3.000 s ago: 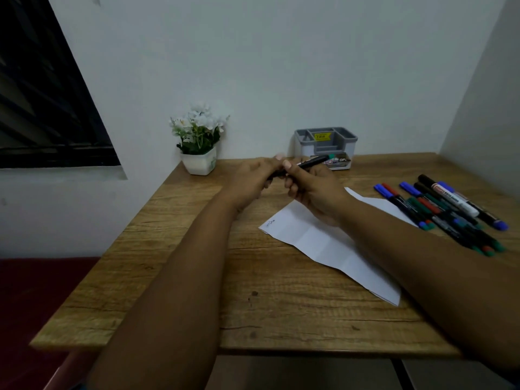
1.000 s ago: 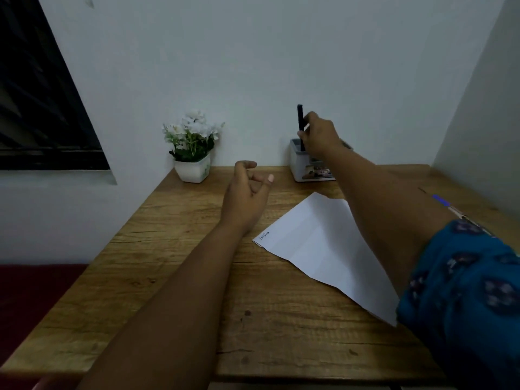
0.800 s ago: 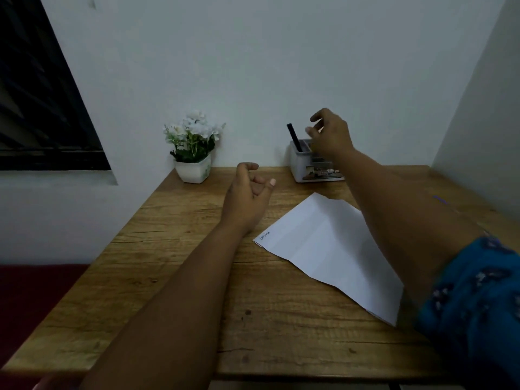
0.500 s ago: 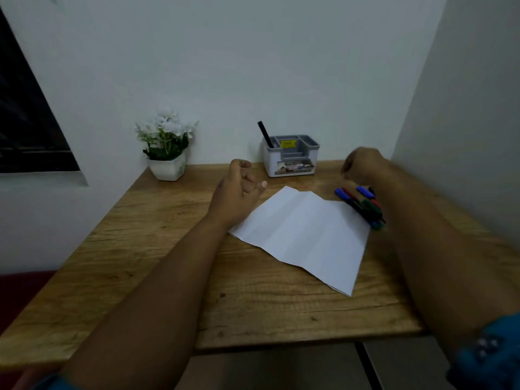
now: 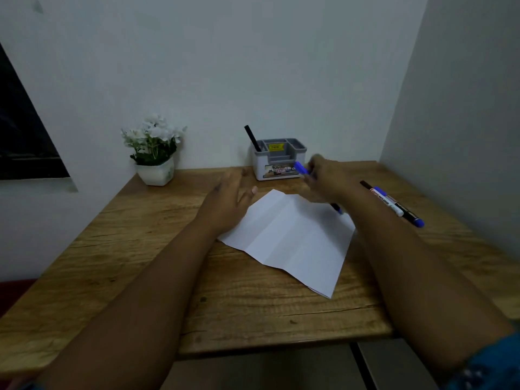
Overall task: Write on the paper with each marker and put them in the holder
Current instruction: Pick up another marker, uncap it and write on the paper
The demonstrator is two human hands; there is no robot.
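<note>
A creased white paper (image 5: 292, 237) lies on the wooden table (image 5: 140, 249). My right hand (image 5: 327, 180) grips a blue marker (image 5: 300, 168) above the paper's far corner; its blue cap points toward the holder, its other end shows below the hand. My left hand (image 5: 229, 202) hovers with fingers spread at the paper's left corner. The grey and white holder (image 5: 278, 161) stands at the back by the wall, with one black marker (image 5: 252, 137) leaning in its left compartment. More markers (image 5: 394, 204) lie on the table to the right, partly hidden by my right forearm.
A white pot of white flowers (image 5: 154, 153) stands at the back left of the table. Walls close the table in at the back and on the right. A dark window (image 5: 25, 130) is on the left.
My right hand dropped the black marker into the holder, went to the markers on the right, and came back over the paper with a blue one. My left hand opened its fingers.
</note>
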